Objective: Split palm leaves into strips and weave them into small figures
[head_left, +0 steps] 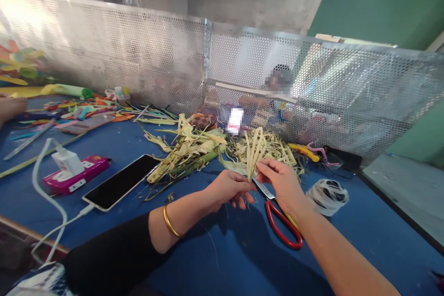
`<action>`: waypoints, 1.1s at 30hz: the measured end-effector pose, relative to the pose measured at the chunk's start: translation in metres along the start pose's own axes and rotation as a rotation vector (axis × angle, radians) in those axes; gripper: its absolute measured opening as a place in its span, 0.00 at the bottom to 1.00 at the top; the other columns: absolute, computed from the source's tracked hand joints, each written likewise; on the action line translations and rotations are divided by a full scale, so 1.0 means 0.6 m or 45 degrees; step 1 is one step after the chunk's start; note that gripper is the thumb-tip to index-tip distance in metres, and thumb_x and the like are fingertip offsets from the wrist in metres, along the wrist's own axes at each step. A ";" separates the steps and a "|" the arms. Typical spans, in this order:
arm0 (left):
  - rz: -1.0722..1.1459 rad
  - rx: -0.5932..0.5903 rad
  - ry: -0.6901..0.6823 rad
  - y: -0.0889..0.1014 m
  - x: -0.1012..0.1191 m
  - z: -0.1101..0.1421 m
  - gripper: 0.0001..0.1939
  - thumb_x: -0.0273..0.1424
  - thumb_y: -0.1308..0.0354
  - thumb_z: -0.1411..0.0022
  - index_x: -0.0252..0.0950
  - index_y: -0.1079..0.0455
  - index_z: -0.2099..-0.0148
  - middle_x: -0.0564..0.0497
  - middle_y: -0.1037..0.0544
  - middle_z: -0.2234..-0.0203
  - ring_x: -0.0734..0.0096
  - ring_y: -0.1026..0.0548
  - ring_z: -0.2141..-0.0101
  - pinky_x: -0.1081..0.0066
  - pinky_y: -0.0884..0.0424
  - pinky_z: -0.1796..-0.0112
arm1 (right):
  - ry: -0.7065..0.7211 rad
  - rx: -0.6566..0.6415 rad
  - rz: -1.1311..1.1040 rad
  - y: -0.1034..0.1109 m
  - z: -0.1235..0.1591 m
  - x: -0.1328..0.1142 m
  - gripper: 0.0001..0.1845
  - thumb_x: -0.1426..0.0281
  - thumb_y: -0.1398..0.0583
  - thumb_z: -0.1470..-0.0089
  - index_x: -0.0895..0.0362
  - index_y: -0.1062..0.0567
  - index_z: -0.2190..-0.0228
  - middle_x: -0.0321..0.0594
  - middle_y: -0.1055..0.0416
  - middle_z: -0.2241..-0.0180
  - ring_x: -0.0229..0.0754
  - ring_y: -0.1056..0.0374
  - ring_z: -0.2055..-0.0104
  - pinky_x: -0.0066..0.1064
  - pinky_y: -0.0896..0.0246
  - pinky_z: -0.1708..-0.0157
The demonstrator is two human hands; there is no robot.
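Note:
My left hand (231,188) pinches the gathered base of a fan of pale dried leaf strips (255,145). The fingertips of my right hand (280,179) are closed on the right side of the same strips, just above my left thumb. The strips stand upright and spread at the top. Partly under my right hand lies a pair of scissors with red handles (271,222), its blades pointing away beneath the strips. Behind my hands is a heap of dried plant scraps (277,148). Left of it lies a bundle of dry husks and stalks (194,148).
A smartphone (121,182) on a charging cable and a magenta power strip (92,169) with a white plug (67,161) lie left. A roll of white twine (328,196) is right. A perforated metal screen (156,60) bounds the blue table (208,254). Another person's hand (12,106) shows far left.

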State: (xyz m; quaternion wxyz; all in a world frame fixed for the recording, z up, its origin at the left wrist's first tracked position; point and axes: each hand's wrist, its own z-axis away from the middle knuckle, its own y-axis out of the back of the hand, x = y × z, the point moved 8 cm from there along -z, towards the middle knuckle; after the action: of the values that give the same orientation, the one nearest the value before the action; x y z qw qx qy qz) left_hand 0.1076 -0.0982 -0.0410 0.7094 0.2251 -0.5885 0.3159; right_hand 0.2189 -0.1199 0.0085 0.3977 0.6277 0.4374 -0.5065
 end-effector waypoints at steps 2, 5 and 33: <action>-0.004 -0.013 0.022 -0.001 -0.002 0.000 0.07 0.31 0.43 0.46 0.32 0.27 0.69 0.51 0.24 0.82 0.80 0.32 0.88 0.79 0.45 0.85 | 0.016 -0.018 0.060 -0.002 0.000 0.000 0.17 0.58 0.34 0.61 0.58 0.25 0.74 0.33 0.32 0.80 0.36 0.37 0.77 0.30 0.41 0.72; 0.002 -0.025 0.044 -0.002 -0.006 -0.002 0.07 0.31 0.42 0.46 0.31 0.28 0.69 0.51 0.23 0.82 0.79 0.31 0.87 0.78 0.41 0.84 | 0.070 -0.038 0.210 -0.005 0.000 0.001 0.15 0.58 0.36 0.59 0.57 0.26 0.77 0.32 0.33 0.83 0.37 0.38 0.77 0.30 0.42 0.73; 0.457 0.395 -0.021 0.047 0.005 0.002 0.07 0.26 0.45 0.40 0.30 0.27 0.69 0.45 0.20 0.72 0.74 0.23 0.76 0.78 0.32 0.78 | -0.164 -0.052 -0.110 -0.004 -0.010 0.049 0.15 0.60 0.33 0.65 0.59 0.28 0.81 0.35 0.31 0.81 0.36 0.37 0.80 0.30 0.40 0.76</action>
State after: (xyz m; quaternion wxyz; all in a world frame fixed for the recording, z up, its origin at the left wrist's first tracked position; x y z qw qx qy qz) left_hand 0.0869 -0.0788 -0.0394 0.5939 0.2260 -0.5693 0.5217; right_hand 0.2214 -0.1092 -0.0199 0.4154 0.5660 0.4479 -0.5536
